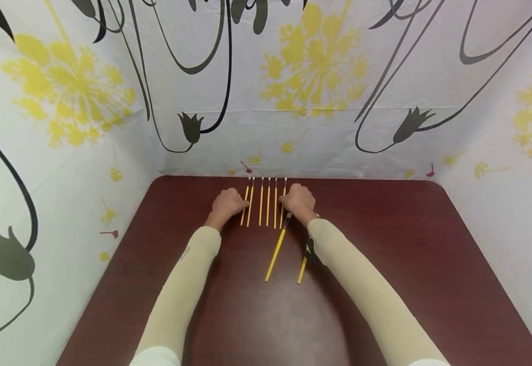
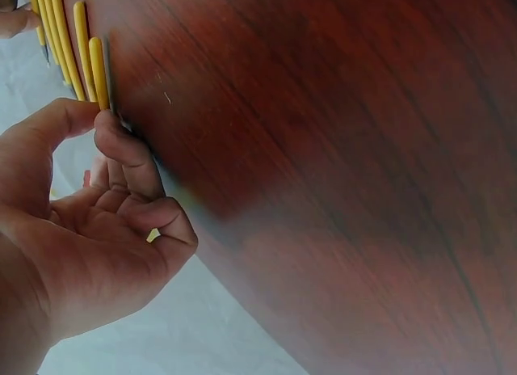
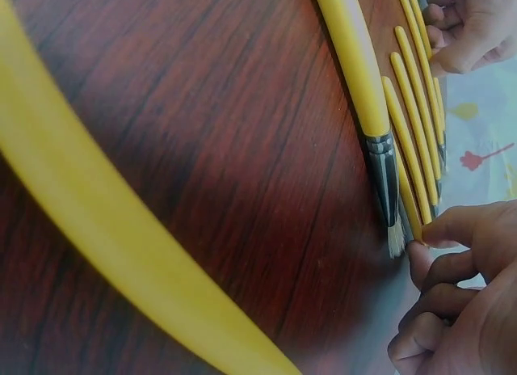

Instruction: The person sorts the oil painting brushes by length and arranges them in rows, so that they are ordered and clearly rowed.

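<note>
Several thin yellow-handled paintbrushes (image 1: 261, 203) lie side by side at the far side of the table, bristles toward the wall. My left hand (image 1: 229, 204) pinches the leftmost paintbrush (image 2: 98, 72) between thumb and index finger, the other fingers curled in. At the row's other end, my right hand (image 1: 300, 201) pinches the rightmost thin paintbrush (image 3: 404, 165) with thumb and index finger. A thicker paintbrush (image 1: 276, 254) with pale bristles lies slanted just nearer than the right hand. Another yellow-handled paintbrush (image 1: 303, 269) lies partly hidden beneath the right forearm.
The dark red-brown table (image 1: 247, 315) has rounded far corners. White sheeting (image 1: 256, 137) with printed yellow and grey flowers stands behind it and along both sides. The thick paintbrushes lie between the forearms and under the right one.
</note>
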The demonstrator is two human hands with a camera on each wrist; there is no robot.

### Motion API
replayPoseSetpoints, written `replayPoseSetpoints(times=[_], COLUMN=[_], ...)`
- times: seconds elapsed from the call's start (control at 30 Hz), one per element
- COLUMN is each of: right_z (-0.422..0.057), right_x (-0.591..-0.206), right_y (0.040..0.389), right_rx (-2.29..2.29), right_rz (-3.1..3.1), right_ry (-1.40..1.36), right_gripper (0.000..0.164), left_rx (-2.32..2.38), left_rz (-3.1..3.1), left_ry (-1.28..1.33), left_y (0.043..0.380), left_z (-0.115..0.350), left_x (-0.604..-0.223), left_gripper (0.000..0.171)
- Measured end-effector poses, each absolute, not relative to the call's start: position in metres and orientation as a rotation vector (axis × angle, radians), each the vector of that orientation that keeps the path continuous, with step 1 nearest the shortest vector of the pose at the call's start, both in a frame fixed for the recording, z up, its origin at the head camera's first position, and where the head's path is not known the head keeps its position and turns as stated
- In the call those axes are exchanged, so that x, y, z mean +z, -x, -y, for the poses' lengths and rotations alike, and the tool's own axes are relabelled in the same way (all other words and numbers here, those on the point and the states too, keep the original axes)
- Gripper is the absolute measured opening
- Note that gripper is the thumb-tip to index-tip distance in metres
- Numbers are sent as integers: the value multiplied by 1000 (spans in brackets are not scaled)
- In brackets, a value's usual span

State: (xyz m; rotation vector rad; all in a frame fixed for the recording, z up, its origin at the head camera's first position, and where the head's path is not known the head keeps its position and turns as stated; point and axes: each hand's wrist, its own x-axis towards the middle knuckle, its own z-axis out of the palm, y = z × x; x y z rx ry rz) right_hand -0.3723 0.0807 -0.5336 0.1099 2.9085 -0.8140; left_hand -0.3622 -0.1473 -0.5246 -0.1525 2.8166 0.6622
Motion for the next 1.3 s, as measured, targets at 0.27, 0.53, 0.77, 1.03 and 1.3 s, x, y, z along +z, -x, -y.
replayPoseSetpoints(times=[0.27, 0.53, 0.77, 1.03, 1.3], right_z=[-78, -78, -82, -94, -113], right_x=[-533, -535, -533, -527, -513], right_y=[370, 372, 366, 350, 325], right_rx=[-820, -784, -820, -861, -843], right_rz=[-2906, -2922, -2926, -2954, -2978], right_ry=[-115, -157, -62, 72, 211], right_gripper=[50, 51, 57, 61, 50], left_rx=[641, 626, 661, 739, 796], left_rz=[-2831, -2816, -2868, -2949, -3067], left_ry=[147, 139, 201, 114, -99], left_y=[361, 362, 356, 346, 324], left_z=[146, 146, 148, 137, 112], left_x=[-524, -518, -520, -515, -502], left_gripper=[53, 51, 65, 59, 40])
